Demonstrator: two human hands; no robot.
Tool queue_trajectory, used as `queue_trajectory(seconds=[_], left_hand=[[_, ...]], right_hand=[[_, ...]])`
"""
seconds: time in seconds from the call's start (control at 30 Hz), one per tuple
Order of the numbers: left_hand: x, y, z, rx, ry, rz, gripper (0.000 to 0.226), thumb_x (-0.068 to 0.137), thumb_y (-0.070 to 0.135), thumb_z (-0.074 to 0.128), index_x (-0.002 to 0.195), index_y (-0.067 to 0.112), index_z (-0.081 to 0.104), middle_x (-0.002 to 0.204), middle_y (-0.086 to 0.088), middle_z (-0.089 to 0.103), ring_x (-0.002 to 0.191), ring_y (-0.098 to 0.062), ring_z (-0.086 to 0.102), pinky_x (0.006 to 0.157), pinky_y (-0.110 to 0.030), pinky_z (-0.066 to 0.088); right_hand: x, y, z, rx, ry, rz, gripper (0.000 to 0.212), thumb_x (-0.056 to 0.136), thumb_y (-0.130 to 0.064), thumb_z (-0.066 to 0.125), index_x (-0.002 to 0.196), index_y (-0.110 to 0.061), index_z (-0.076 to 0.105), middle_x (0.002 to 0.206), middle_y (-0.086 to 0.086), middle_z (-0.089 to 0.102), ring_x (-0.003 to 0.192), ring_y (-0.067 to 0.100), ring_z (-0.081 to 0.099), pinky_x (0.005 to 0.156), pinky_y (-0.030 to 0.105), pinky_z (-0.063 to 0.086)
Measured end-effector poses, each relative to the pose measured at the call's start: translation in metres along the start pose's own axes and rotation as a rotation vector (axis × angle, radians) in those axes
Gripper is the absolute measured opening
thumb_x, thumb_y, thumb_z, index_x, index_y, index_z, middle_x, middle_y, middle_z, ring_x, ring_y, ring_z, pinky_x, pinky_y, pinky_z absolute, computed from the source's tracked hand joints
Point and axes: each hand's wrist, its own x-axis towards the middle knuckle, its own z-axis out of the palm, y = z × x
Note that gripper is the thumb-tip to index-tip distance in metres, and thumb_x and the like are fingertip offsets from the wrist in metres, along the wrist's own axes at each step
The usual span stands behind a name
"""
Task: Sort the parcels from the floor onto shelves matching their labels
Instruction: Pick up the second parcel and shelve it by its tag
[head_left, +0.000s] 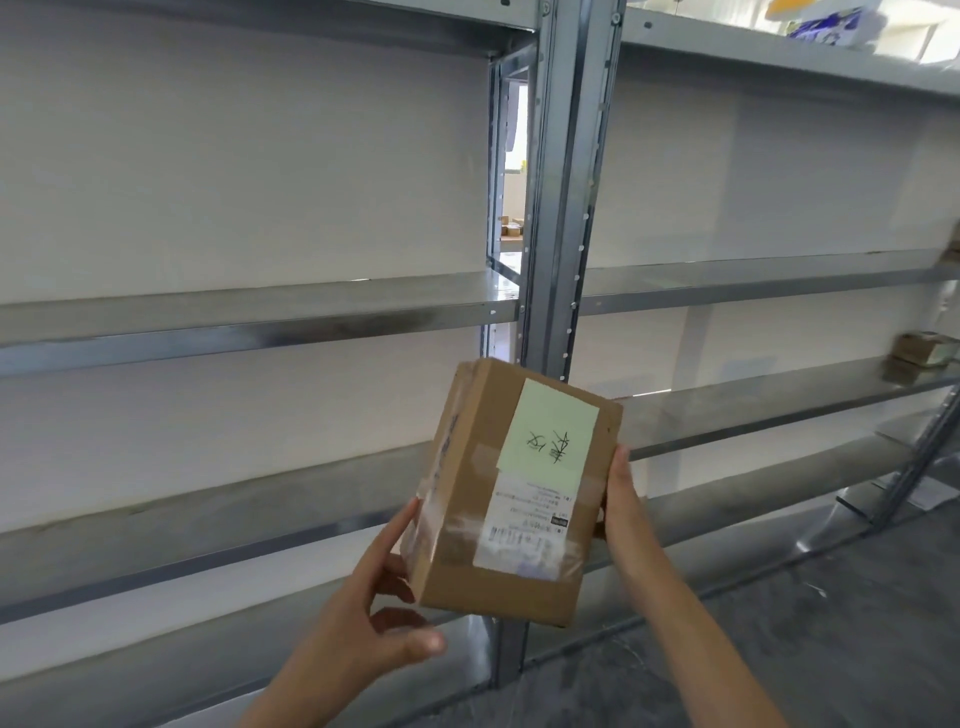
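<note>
I hold a brown cardboard parcel in front of the metal shelving, low in the middle of the view. A pale green note with handwritten characters is stuck on its top face, above a white shipping label. My left hand grips the parcel's left side and lower corner. My right hand presses flat against its right side. The parcel is tilted, with the labels facing me.
Grey metal shelves run across the view, split by an upright post. A small box sits on a shelf at the far right. A blue-and-white package lies on the top right shelf. Grey floor lies at lower right.
</note>
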Motion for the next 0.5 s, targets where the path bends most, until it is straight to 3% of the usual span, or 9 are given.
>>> queue_trajectory(seconds=[0.03,0.1,0.17,0.23,0.33,0.4,0.43,0.5], left_hand=[[-0.002,-0.003,0.001,-0.006,-0.018,-0.014,0.103,0.056,0.05,0.096,0.138,0.073,0.037,0.106,0.007,0.069,0.099,-0.017,0.07,0.084,-0.031,0.062],[-0.005,-0.009,0.005,-0.02,0.016,0.004,0.1,0.057,0.038,0.099,0.133,0.071,0.045,0.1,0.004,0.07,0.094,-0.021,0.07,0.084,-0.028,0.061],[-0.005,-0.014,0.009,-0.005,0.108,0.05,0.096,0.067,0.007,0.094,0.13,0.067,0.054,0.091,0.001,0.07,0.084,-0.02,0.069,0.078,-0.025,0.061],[-0.004,-0.019,0.011,0.016,0.2,0.08,0.092,0.072,-0.008,0.086,0.129,0.057,0.057,0.082,-0.001,0.068,0.075,-0.018,0.064,0.074,-0.028,0.061],[-0.005,-0.024,0.006,-0.035,0.274,0.146,0.087,0.078,-0.014,0.079,0.128,0.056,0.063,0.08,-0.009,0.061,0.074,-0.014,0.062,0.074,-0.02,0.059],[-0.007,-0.028,0.0,-0.085,0.326,0.205,0.077,0.082,-0.007,0.076,0.13,0.053,0.065,0.092,-0.011,0.065,0.085,-0.008,0.065,0.081,-0.017,0.057],[-0.008,-0.029,-0.003,-0.1,0.353,0.226,0.07,0.082,0.002,0.075,0.132,0.05,0.064,0.101,-0.005,0.068,0.093,-0.005,0.067,0.085,-0.017,0.057],[-0.009,-0.031,-0.01,-0.132,0.406,0.253,0.058,0.086,0.014,0.069,0.136,0.043,0.063,0.123,0.005,0.073,0.11,-0.004,0.07,0.088,-0.015,0.057]], right_hand=[[0.001,0.0,-0.001,0.003,-0.005,-0.058,0.086,0.072,-0.085,0.016,0.129,-0.03,0.048,0.121,-0.001,0.061,0.108,0.006,0.064,0.073,0.013,0.053],[0.003,-0.001,-0.003,0.031,-0.025,-0.136,0.081,0.074,-0.081,0.023,0.124,-0.024,0.049,0.118,0.005,0.062,0.097,-0.001,0.069,0.07,0.009,0.055],[0.001,0.001,-0.003,0.024,-0.097,-0.061,0.076,0.079,-0.074,0.019,0.132,-0.032,0.052,0.128,0.0,0.065,0.113,0.008,0.067,0.084,0.021,0.055],[-0.001,0.007,-0.006,0.007,-0.11,-0.03,0.07,0.08,-0.077,0.017,0.136,-0.05,0.048,0.135,-0.008,0.063,0.126,0.018,0.059,0.095,0.032,0.05],[-0.006,0.005,-0.002,-0.037,-0.044,-0.191,0.046,0.09,-0.08,0.015,0.125,-0.073,0.043,0.129,-0.027,0.063,0.125,0.001,0.057,0.099,0.027,0.044],[-0.003,0.003,-0.001,-0.015,-0.004,-0.294,0.044,0.096,-0.069,0.018,0.136,-0.068,0.037,0.145,-0.026,0.052,0.132,-0.009,0.048,0.1,0.021,0.04],[-0.002,0.002,-0.001,0.011,0.0,-0.314,0.044,0.098,-0.066,0.018,0.137,-0.064,0.038,0.152,-0.021,0.047,0.135,-0.008,0.045,0.102,0.022,0.039],[-0.002,0.0,-0.001,0.061,-0.02,-0.308,0.05,0.094,-0.073,0.023,0.131,-0.053,0.052,0.146,-0.011,0.056,0.134,0.004,0.052,0.106,0.032,0.042]])
